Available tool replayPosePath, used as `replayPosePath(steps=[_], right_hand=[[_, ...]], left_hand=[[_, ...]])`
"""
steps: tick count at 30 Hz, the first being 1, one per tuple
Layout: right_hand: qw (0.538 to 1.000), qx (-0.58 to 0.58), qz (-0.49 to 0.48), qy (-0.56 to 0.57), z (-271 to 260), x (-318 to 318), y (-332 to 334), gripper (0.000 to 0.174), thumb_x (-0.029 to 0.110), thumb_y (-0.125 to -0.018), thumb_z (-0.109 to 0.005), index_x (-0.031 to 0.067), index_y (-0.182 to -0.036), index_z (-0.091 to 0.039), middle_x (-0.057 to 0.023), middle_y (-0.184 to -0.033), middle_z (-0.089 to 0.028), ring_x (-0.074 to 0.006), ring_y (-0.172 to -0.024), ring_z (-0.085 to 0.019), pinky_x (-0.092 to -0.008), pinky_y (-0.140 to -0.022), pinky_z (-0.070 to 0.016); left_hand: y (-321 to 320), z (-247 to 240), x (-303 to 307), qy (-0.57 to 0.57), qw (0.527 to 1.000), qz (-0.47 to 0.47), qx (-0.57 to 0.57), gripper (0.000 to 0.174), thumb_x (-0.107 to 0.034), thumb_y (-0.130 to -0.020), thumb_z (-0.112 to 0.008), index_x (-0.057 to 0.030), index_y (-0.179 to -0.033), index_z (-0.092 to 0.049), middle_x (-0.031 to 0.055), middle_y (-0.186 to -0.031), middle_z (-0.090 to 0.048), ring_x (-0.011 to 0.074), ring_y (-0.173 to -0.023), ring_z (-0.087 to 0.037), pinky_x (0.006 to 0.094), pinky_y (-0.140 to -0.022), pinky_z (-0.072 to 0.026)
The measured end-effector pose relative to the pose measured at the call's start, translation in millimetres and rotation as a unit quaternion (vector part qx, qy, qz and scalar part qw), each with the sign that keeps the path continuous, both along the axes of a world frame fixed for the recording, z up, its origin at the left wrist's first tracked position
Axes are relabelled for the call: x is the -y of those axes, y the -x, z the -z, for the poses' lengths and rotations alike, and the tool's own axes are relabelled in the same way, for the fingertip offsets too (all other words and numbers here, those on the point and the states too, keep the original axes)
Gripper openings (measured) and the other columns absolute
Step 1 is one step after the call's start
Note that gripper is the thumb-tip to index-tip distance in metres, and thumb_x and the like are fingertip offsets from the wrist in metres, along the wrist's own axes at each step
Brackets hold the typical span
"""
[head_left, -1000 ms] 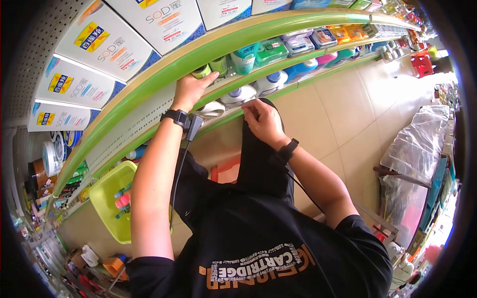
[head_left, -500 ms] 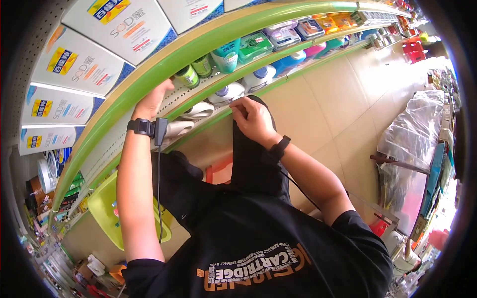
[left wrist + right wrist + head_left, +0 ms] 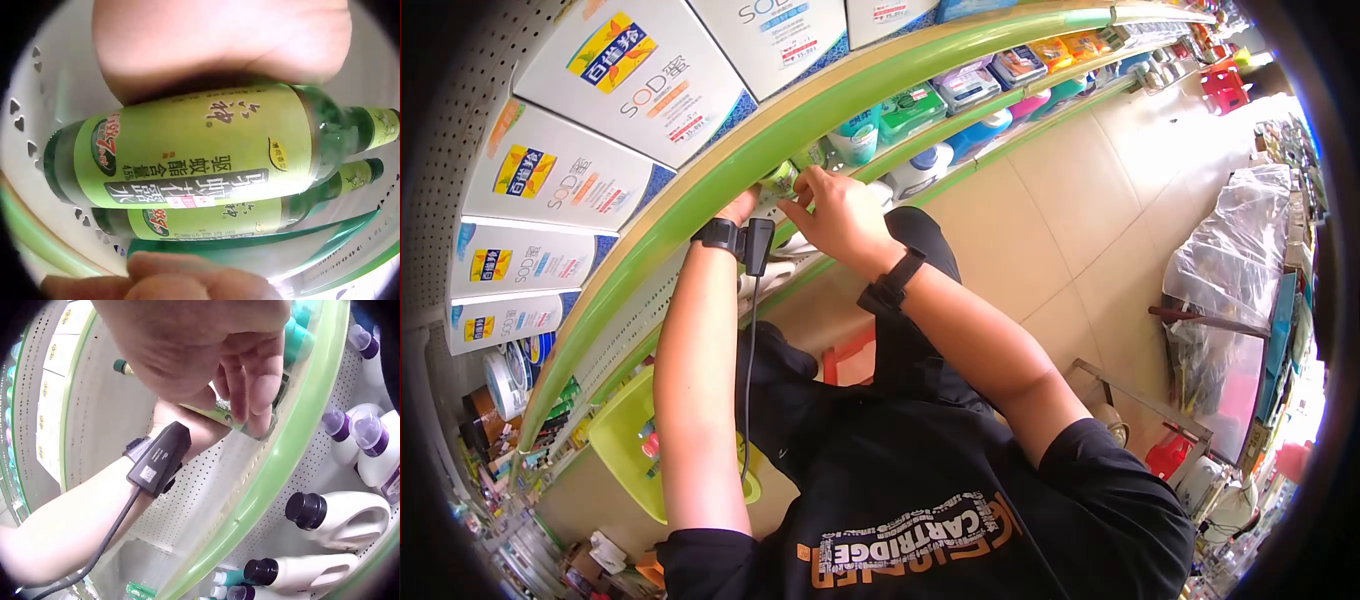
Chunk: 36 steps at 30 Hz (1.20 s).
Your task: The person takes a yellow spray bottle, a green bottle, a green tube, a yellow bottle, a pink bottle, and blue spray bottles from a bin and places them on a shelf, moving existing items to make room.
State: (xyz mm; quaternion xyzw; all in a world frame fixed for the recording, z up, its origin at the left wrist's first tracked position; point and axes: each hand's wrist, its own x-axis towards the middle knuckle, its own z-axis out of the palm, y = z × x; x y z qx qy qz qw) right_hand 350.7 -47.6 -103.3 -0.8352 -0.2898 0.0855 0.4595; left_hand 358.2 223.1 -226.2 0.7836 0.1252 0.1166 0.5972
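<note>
Two green-capped bottles with yellow-green labels (image 3: 200, 150) (image 3: 250, 219) stand side by side on a shelf, close up in the left wrist view. Against the back of the nearer bottle lies my left hand (image 3: 742, 205); its fingers are hidden. From the front my right hand (image 3: 845, 215) reaches in, thumb apart from the half-bent fingers. In the right wrist view its fingertips (image 3: 265, 390) are right at the lower end of the bottle (image 3: 219, 415), overlapping it. Bent fingers (image 3: 169, 269) also cross the bottom of the left wrist view.
A curved green shelf edge (image 3: 750, 125) runs above the hands, with white boxes (image 3: 615, 75) over it. Teal bottles (image 3: 857, 137) stand to the right. Pale jugs with dark caps (image 3: 344, 519) fill the shelf below. A yellow-green basin (image 3: 615, 455) holds small bottles.
My left hand leaves the green bottles toward the left, then returns beside them. My right hand rises from over the knee to the bottles and now overlaps them.
</note>
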Motion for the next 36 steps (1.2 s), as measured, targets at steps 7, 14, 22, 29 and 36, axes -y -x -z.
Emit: replayPosePath(steps=[7, 14, 22, 29, 36], right_hand=[[1.0, 0.022, 0.02, 0.004, 5.8, -11.1, -3.5, 0.031, 0.029, -0.091, -0.082, 0.0018, -0.096, -0.068, -0.0134, -0.086, -0.076, -0.0357, -0.081, -0.073, -0.0446, -0.074, -0.0578], [0.998, 0.054, 0.037, 0.009, 7.5, -11.9, -1.8, 0.027, 0.028, -0.092, -0.079, 0.0034, -0.093, -0.068, -0.0148, -0.086, -0.074, -0.0358, -0.078, -0.072, -0.045, -0.073, -0.0573], [0.995, 0.083, 0.05, -0.006, 3.6, -8.4, -1.7, 0.02, 0.027, -0.093, -0.077, 0.0071, -0.091, -0.072, -0.0119, -0.083, -0.075, -0.0344, -0.075, -0.073, -0.0446, -0.069, -0.0574], [0.995, 0.089, 0.048, -0.003, 7.7, -8.5, -6.2, 0.018, 0.026, -0.093, -0.076, 0.008, -0.092, -0.075, -0.0131, -0.082, -0.075, -0.0352, -0.077, -0.073, -0.0453, -0.07, -0.0577], [0.994, 0.093, 0.055, 0.021, 4.3, -4.7, -5.9, 0.018, 0.027, -0.092, -0.076, 0.0087, -0.092, -0.075, -0.0131, -0.081, -0.074, -0.0354, -0.076, -0.073, -0.0448, -0.069, -0.0577]], left_hand=[[2.7, 9.7, 2.3, 0.03, 0.999, -0.011, 0.006, 0.047, -0.041, -0.096, -0.075, -0.0091, -0.13, -0.067, 0.0069, -0.13, -0.068, 0.0224, -0.122, -0.061, 0.0449, -0.108, -0.047], [5.3, 11.1, 6.7, 0.042, 0.999, -0.012, 0.009, 0.047, -0.042, -0.097, -0.074, -0.0088, -0.13, -0.067, 0.007, -0.131, -0.068, 0.022, -0.122, -0.061, 0.0441, -0.109, -0.0465], [12.8, -37.9, 40.4, 0.39, 0.919, -0.039, 0.036, 0.046, -0.04, -0.098, -0.074, -0.0086, -0.13, -0.067, 0.0072, -0.133, -0.068, 0.0214, -0.124, -0.06, 0.0432, -0.11, -0.0451], [4.2, -3.5, 20.6, 0.204, 0.978, -0.04, 0.021, 0.041, -0.038, -0.1, -0.072, -0.0091, -0.128, -0.067, 0.007, -0.132, -0.069, 0.0212, -0.123, -0.062, 0.0419, -0.109, -0.046], [-0.8, 25.6, 3.0, -0.039, 0.999, -0.004, 0.023, 0.045, -0.039, -0.1, -0.072, -0.0095, -0.133, -0.067, 0.006, -0.133, -0.068, 0.0213, -0.124, -0.062, 0.043, -0.11, -0.0469]])
